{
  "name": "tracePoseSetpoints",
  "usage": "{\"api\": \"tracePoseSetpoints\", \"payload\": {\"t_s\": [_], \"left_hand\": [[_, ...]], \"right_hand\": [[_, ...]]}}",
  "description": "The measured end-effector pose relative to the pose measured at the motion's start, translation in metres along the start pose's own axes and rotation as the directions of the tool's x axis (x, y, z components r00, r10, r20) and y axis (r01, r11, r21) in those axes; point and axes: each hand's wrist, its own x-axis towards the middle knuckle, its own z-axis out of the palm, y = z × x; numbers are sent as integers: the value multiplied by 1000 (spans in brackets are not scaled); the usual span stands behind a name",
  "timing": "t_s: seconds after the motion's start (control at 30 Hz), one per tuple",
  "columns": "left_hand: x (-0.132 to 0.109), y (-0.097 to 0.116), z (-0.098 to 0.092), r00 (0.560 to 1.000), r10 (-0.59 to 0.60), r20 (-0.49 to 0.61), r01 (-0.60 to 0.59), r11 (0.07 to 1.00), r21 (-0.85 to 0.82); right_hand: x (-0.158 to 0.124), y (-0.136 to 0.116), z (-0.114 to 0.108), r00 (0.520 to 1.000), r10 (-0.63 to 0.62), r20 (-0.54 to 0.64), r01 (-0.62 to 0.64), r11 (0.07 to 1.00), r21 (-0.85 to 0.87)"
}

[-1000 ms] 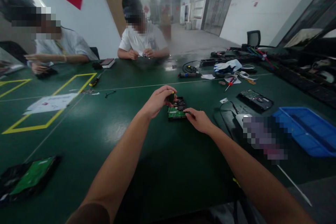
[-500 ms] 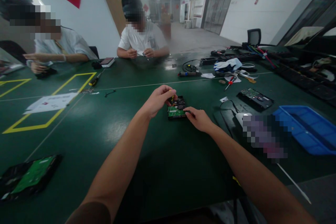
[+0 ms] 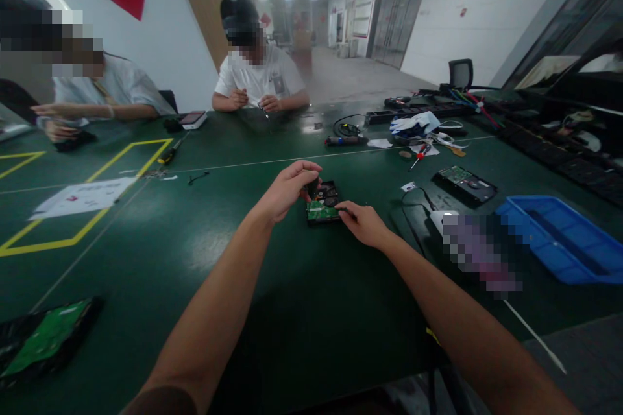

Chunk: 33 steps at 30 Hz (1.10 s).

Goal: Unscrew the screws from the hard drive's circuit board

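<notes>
A hard drive (image 3: pixel 323 213) with a green circuit board lies on the green table in front of me. Over its far left part, my left hand (image 3: pixel 294 188) is closed around the dark handle of a screwdriver (image 3: pixel 313 187), whose tip is hidden. At the drive's right edge, my right hand (image 3: pixel 364 222) is closed with thumb and fingertips on the side, steadying it. Another hard drive (image 3: pixel 51 337) rests at the near left, circuit board up. A further hard drive (image 3: pixel 464 185) lies to the right.
A blue tray (image 3: pixel 549 240) and a blurred-out device (image 3: pixel 440 224) with a cable stand right. Farther back are gloves (image 3: pixel 413 123), a red screwdriver (image 3: pixel 419 154) and an electric screwdriver (image 3: pixel 346 141). Paper (image 3: pixel 82 198) lies left. Two people (image 3: pixel 263 78) sit across the table.
The view has shifted slightly, moving the table items left. In my left hand the screwdriver handle has turned, its yellow part no longer showing. My right hand keeps its place on the hard drive.
</notes>
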Motion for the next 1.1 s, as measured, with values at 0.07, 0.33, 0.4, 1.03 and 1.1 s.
{"api": "tracePoseSetpoints", "payload": {"t_s": [0.07,0.33,0.4,1.03,1.1], "left_hand": [[0,0,0,1000,-10,12,10,999,-53],[3,-4,1,998,28,55,-27,1000,-8],[3,-4,1,998,43,45,-45,998,46],[1,0,-1,1000,2,11,-2,999,-34],[0,2,0,1000,-8,21,9,998,-61]], "right_hand": [[0,0,0,1000,6,4,-6,1000,-3],[-1,-1,-1,1000,-3,-8,3,1000,16],[-1,-2,-2,1000,1,2,-1,1000,16],[0,-2,-1,1000,12,-1,-12,1000,11],[0,-1,-1,1000,16,9,-16,1000,11]]}}
